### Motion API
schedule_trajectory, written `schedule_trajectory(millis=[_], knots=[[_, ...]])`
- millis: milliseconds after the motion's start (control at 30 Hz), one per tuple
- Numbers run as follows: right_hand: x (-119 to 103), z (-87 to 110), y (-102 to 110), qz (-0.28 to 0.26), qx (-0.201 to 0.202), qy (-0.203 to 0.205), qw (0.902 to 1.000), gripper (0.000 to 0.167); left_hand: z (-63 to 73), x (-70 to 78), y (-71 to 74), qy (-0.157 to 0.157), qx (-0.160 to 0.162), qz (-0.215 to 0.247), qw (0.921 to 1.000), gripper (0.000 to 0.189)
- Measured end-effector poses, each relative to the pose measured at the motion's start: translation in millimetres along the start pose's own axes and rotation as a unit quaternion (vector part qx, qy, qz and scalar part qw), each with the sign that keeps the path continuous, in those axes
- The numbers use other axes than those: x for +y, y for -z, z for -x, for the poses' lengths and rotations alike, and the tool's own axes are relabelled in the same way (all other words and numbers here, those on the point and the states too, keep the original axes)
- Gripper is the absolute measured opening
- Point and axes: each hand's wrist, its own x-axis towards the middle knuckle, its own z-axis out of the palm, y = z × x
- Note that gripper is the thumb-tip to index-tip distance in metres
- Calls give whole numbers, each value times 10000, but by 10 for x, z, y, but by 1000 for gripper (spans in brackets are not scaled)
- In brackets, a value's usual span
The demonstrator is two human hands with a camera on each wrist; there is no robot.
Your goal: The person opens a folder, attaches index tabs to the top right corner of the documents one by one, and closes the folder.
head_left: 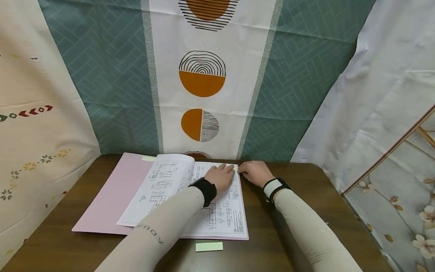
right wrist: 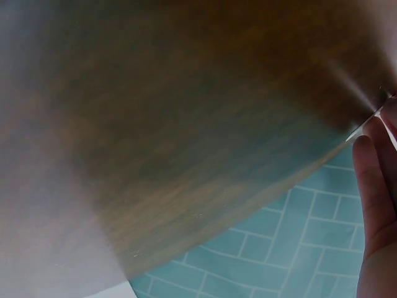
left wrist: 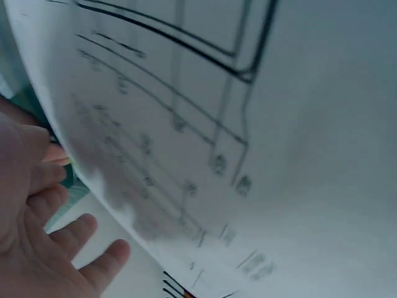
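Observation:
A pink folder [head_left: 113,194] lies opened on the table, with printed sheets of technical drawings in it. One turned sheet [head_left: 162,185] bows up over the left side. My left hand [head_left: 221,177] rests with extended fingers on the right-hand page [head_left: 221,223], near its top right corner. At that corner sits a pale green sticky note [head_left: 235,167], partly covered by fingers. My right hand [head_left: 255,172] pinches at the note's outer end, just beyond the page edge. In the right wrist view, the right fingers [right wrist: 372,180] meet close to the table's far edge.
Another green sticky strip [head_left: 209,246] lies on the brown table [head_left: 272,241] in front of the folder. A further green note [head_left: 148,158] shows at the top of the pink cover. Patterned cloth [head_left: 217,87] hangs right behind the table.

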Motion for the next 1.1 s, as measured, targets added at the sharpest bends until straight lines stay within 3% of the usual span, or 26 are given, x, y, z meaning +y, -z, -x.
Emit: schedule_trajectory(millis=[167, 433, 800, 1100], knots=[[-7, 7, 20, 52, -25, -1, 10000, 26, 4, 6, 14, -197, 101, -39, 9997, 47], [-17, 20, -2, -16, -26, 49, 10000, 27, -77, -26, -129, -72, 106, 117, 9998, 48], [-46, -6, -19, -23, -63, -30, 10000, 28, -37, -54, 18, 333, -187, 396, 9985, 53], [-25, -11, 20, -3, -79, -48, 10000, 28, -84, -66, -59, -154, -58, -142, 9998, 51]])
